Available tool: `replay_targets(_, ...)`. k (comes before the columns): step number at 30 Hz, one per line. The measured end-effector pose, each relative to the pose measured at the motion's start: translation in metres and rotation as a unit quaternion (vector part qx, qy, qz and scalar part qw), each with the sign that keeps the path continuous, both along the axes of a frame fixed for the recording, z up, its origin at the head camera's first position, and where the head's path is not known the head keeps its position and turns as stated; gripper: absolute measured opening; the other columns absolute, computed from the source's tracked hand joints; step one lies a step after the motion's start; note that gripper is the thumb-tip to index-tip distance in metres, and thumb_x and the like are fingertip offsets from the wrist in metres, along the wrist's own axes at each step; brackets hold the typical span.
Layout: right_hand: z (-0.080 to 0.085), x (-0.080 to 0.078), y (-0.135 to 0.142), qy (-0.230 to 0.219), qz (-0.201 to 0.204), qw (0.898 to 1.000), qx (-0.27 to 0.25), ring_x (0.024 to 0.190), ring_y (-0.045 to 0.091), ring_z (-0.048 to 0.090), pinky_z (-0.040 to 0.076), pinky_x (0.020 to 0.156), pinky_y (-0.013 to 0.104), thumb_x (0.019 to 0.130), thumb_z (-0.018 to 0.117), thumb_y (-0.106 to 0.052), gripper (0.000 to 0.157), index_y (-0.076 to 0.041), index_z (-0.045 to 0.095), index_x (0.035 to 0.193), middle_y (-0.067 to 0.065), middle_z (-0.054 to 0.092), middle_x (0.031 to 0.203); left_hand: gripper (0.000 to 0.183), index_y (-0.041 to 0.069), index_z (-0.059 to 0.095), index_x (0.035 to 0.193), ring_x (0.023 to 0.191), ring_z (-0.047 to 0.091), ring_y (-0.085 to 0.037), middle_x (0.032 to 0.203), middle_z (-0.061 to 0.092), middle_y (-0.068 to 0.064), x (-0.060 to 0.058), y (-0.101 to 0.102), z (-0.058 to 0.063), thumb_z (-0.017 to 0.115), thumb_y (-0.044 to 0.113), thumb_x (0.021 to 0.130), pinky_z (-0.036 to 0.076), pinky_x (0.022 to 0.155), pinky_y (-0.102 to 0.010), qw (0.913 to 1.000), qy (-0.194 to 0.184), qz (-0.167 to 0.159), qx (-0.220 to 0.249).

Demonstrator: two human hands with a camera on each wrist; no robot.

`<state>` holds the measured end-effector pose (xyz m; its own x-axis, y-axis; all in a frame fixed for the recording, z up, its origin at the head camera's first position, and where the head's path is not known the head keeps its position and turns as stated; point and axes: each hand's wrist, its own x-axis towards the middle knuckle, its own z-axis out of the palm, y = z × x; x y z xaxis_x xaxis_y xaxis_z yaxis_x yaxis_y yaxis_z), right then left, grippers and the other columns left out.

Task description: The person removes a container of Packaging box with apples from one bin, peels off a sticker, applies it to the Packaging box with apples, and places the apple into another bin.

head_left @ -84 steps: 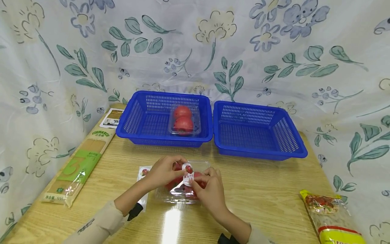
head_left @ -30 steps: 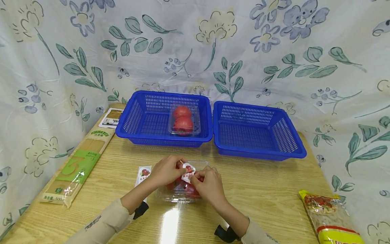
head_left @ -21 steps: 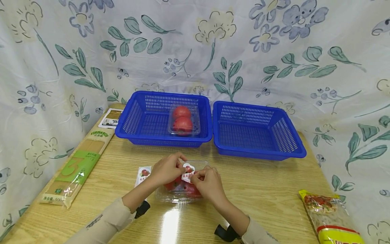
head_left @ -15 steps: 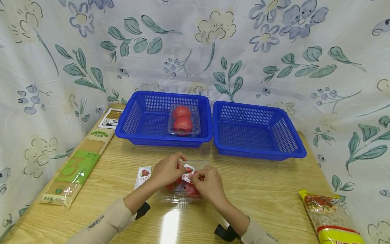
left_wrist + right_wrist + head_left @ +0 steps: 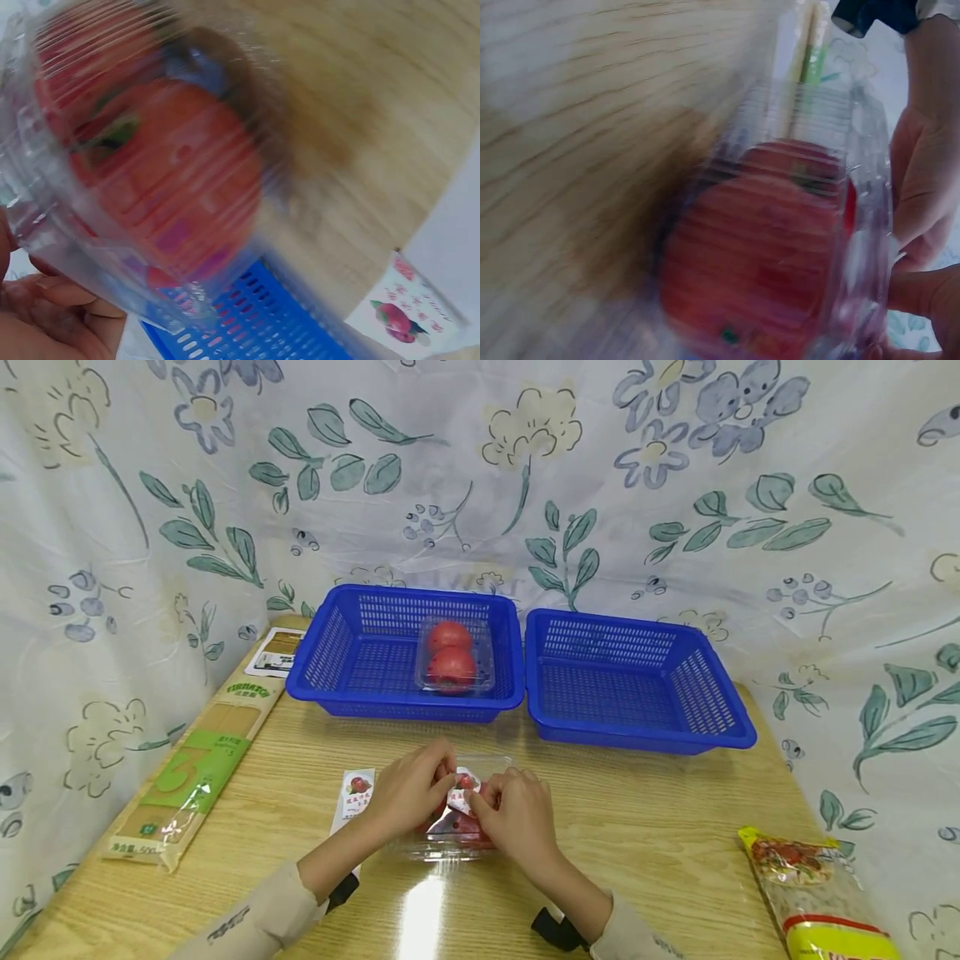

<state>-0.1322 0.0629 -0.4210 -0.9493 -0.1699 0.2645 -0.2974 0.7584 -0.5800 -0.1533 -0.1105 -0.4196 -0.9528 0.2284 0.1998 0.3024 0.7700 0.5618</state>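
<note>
In the head view a clear plastic clamshell box [image 5: 450, 853] of red tomatoes [image 5: 468, 828] lies on the table between both hands. A white sticker label [image 5: 459, 800] with a red fruit picture is on or just above its lid. My left hand [image 5: 408, 787] pinches the label's left side between thumb and fingers. My right hand [image 5: 521, 817] has curled fingers and its thumb on the label's right edge. Both wrist views are blurred; they show the box from the side, with tomatoes [image 5: 180, 172] inside. Whether the label is fully stuck down cannot be told.
A label sheet [image 5: 356, 795] lies left of the box, partly under the left forearm. Behind stand a blue basket [image 5: 405, 706] holding another tomato box [image 5: 452, 656] and a second blue basket [image 5: 637, 735]. A spaghetti packet [image 5: 195, 760] lies left, a yellow-ended bag [image 5: 813, 893] right.
The label, earlier held tilted above the lid, now sits slightly lower and flatter. The left fingers have drawn in to its left side, and the right hand has shifted slightly left over it.
</note>
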Motion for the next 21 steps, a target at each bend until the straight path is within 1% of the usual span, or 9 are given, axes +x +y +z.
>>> replay_targets(2,-0.004,0.001,0.001,0.036,0.008,0.999,0.006,0.068,0.011,0.039,0.03,0.07,0.029,0.078,0.082,-0.023,0.03,-0.017,0.057,0.063,-0.005,0.045,0.065,0.01,0.018,0.064,0.089,0.062,0.047,-0.004,0.076,0.056,0.01,0.001,-0.003,-0.004,0.073,0.016,0.088,0.038,0.053,-0.023,0.9992,0.035,-0.017,-0.01)
replay_targets(4,-0.008,0.001,0.003,0.072,0.022,0.997,0.002,0.074,0.014,0.041,0.031,0.072,0.03,0.077,0.084,-0.022,0.022,-0.014,0.064,0.075,-0.002,0.049,0.072,0.006,0.018,0.071,0.094,0.062,0.046,-0.003,0.08,0.057,0.008,0.003,-0.007,-0.007,0.073,0.016,0.089,0.038,0.052,-0.021,0.9965,0.071,-0.042,-0.017)
replay_targets(5,-0.01,0.001,0.004,0.089,0.03,0.996,0.001,0.077,0.014,0.04,0.032,0.072,0.03,0.076,0.085,-0.021,0.02,-0.013,0.068,0.082,-0.001,0.05,0.075,0.008,0.018,0.074,0.097,0.062,0.045,-0.003,0.082,0.057,0.008,0.004,-0.009,-0.009,0.073,0.017,0.09,0.037,0.052,-0.02,0.9944,0.088,-0.054,-0.024)
replay_targets(7,-0.014,0.0,0.007,0.124,0.05,0.991,0.001,0.081,0.016,0.039,0.032,0.073,0.03,0.077,0.084,-0.019,0.022,-0.014,0.074,0.096,0.0,0.05,0.08,0.014,0.017,0.077,0.103,0.061,0.043,-0.002,0.086,0.056,0.006,0.007,-0.014,-0.011,0.073,0.02,0.09,0.036,0.051,-0.018,0.9897,0.115,-0.077,-0.034)
replay_targets(9,-0.017,-0.001,0.01,0.147,0.065,0.987,0.005,0.082,0.016,0.037,0.03,0.073,0.03,0.079,0.083,-0.019,0.024,-0.015,0.078,0.103,-0.001,0.048,0.082,0.018,0.018,0.078,0.107,0.06,0.041,-0.002,0.087,0.053,0.005,0.008,-0.018,-0.012,0.073,0.023,0.091,0.033,0.05,-0.017,0.986,0.128,-0.096,-0.045)
replay_targets(11,-0.02,-0.002,0.012,0.161,0.078,0.984,0.015,0.081,0.017,0.034,0.027,0.073,0.029,0.083,0.08,-0.021,0.022,-0.016,0.08,0.104,-0.001,0.045,0.082,0.024,0.018,0.077,0.112,0.061,0.038,-0.002,0.09,0.051,0.005,0.01,-0.022,-0.013,0.072,0.027,0.091,0.031,0.05,-0.016,0.9838,0.131,-0.106,-0.06)
replay_targets(15,-0.024,-0.004,0.016,0.178,0.09,0.979,0.04,0.081,0.019,0.034,0.027,0.074,0.031,0.088,0.075,-0.027,0.021,-0.017,0.08,0.105,0.0,0.047,0.083,0.037,0.019,0.073,0.123,0.064,0.037,-0.004,0.096,0.047,0.004,0.014,-0.028,-0.013,0.071,0.037,0.091,0.028,0.05,-0.016,0.982,0.121,-0.116,-0.086)
replay_targets(21,-0.025,-0.003,0.018,0.184,0.095,0.976,0.067,0.084,0.023,0.036,0.028,0.075,0.034,0.087,0.074,-0.034,0.029,-0.015,0.08,0.107,0.003,0.048,0.087,0.052,0.019,0.069,0.128,0.066,0.037,-0.006,0.1,0.045,0.002,0.017,-0.029,-0.014,0.07,0.051,0.088,0.027,0.05,-0.017,0.9829,0.098,-0.112,-0.109)
